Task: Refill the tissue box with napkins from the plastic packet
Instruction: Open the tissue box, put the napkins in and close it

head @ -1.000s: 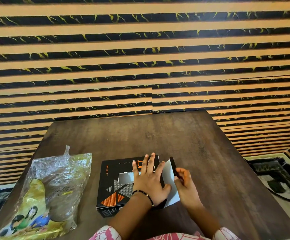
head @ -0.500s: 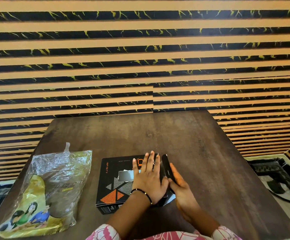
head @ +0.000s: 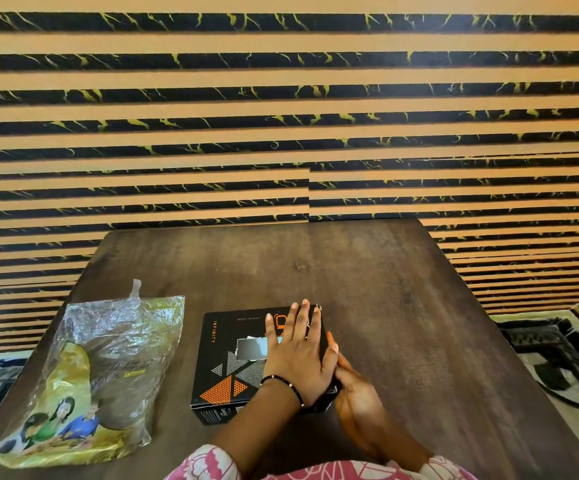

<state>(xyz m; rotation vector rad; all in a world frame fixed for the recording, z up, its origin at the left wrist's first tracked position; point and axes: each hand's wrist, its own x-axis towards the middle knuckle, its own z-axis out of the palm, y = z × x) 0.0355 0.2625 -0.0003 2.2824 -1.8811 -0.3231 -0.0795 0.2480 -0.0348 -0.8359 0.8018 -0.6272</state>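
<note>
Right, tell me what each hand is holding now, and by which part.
Neither hand grips anything. The left hand lies flat on top of the black box; the right hand presses against its right end.

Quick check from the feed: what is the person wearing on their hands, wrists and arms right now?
Both hands are bare, no gloves. The left hand has a thin black beaded bracelet with a few gold beads at the wrist. The right hand shows no jewellery. Both arms end in pink sleeves with white line pattern.
</note>
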